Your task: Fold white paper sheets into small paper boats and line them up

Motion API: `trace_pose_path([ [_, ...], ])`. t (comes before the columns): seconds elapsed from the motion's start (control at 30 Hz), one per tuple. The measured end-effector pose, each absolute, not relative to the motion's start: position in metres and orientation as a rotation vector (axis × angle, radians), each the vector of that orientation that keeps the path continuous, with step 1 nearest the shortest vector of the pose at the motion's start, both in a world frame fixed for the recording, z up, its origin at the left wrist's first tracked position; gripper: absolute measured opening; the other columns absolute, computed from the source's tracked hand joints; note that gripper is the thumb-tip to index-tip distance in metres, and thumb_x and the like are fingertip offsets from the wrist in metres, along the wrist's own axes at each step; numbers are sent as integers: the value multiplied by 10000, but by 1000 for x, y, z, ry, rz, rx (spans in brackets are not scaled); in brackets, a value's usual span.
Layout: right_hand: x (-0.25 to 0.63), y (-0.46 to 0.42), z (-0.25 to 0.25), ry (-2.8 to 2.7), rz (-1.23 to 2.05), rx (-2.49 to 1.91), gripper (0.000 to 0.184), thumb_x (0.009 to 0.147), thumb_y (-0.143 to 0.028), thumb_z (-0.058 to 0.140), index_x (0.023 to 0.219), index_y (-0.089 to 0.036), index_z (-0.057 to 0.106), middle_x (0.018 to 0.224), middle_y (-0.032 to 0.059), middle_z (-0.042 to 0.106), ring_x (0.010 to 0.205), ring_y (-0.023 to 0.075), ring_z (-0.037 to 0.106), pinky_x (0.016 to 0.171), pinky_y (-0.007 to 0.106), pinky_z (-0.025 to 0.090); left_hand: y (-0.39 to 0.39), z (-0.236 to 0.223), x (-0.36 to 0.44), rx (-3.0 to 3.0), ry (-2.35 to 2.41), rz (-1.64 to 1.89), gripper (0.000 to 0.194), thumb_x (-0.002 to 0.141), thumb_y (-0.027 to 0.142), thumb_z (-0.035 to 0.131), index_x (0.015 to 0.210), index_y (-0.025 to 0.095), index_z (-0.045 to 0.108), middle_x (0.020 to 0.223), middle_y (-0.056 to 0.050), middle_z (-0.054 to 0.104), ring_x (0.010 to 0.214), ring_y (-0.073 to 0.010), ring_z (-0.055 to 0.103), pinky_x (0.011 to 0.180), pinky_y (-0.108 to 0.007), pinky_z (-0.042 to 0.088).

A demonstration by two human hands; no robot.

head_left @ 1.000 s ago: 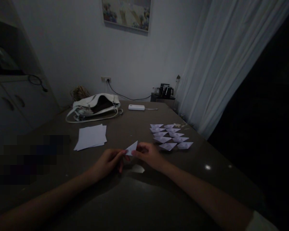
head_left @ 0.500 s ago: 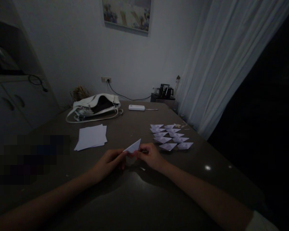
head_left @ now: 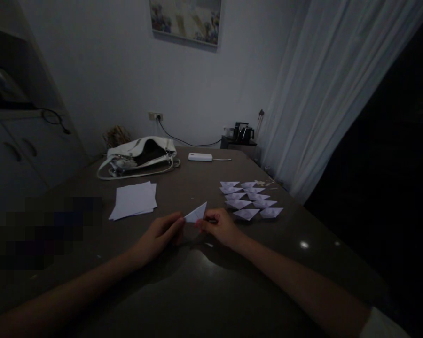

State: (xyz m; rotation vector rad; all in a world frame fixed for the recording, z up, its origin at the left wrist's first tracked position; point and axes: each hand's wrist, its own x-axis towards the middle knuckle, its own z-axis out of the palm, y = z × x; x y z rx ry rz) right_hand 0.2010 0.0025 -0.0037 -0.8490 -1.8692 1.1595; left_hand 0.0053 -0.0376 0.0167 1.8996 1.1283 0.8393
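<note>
Between my two hands, a little above the table, is a folded piece of white paper [head_left: 196, 214] with a pointed upper right corner. My left hand [head_left: 165, 233] pinches its left tip between thumb and fingers. At its lower right edge my right hand [head_left: 220, 229] grips it, fingers curled. Several folded paper boats [head_left: 246, 214] stand in two columns just beyond my right hand. A stack of white paper sheets [head_left: 134, 201] lies flat on the table past my left hand, its edges uneven.
On the dark table [head_left: 204, 300], a white handbag [head_left: 141, 155] sits at the back left and a white power bank [head_left: 200, 157] with a short cable at the back. Paper scraps [head_left: 261, 183] lie near the right edge. A sheer curtain [head_left: 303, 94] hangs to the right.
My left hand has shifted slightly and now pinches the folded paper at its left tip, showing more of its lower edge. My right hand has barely moved.
</note>
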Motion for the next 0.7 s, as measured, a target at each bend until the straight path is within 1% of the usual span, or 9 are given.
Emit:
trace_pose_path([
  [0.13,200,2,-4,-1879,1139,-855,409,732,-519,650,599,-134,610,573,11,581,522,99,499,507,205,376,-39,20,4,1915,1150,832,384,898,470,393,696,166,513,565,28,495,539,-135,476,514,-222,369],
  [0.3,202,2,-3,-1927,1124,-831,394,763,-500,625,615,-135,619,582,14,590,529,104,507,510,207,383,-41,20,3,1917,1152,811,416,894,491,380,679,163,517,560,26,499,525,-129,467,488,-213,359],
  [0.4,204,-1,0,-2047,1118,-768,347,771,-449,635,618,-138,629,586,8,600,541,110,519,527,210,387,-41,18,4,1994,1110,750,445,897,491,376,690,147,567,546,27,490,512,-120,454,472,-202,339],
  [0.53,202,-7,1,-2205,1139,-702,300,782,-376,635,608,-132,628,546,-14,567,492,89,464,485,196,330,-42,16,5,2128,1067,619,510,914,474,346,717,115,649,526,24,473,484,-103,429,471,-196,319],
  [0.6,200,-9,0,-2225,1140,-699,311,794,-383,619,615,-128,628,543,-15,557,490,85,449,478,192,314,-41,15,5,2175,1066,620,528,920,466,332,698,106,648,520,23,460,472,-95,415,464,-192,308],
  [0.7,199,-10,1,-2192,1153,-700,372,819,-449,574,645,-126,632,587,-2,577,535,92,479,509,193,342,-40,15,5,2189,1117,669,521,914,466,347,648,110,619,496,33,415,449,-85,368,435,-187,273],
])
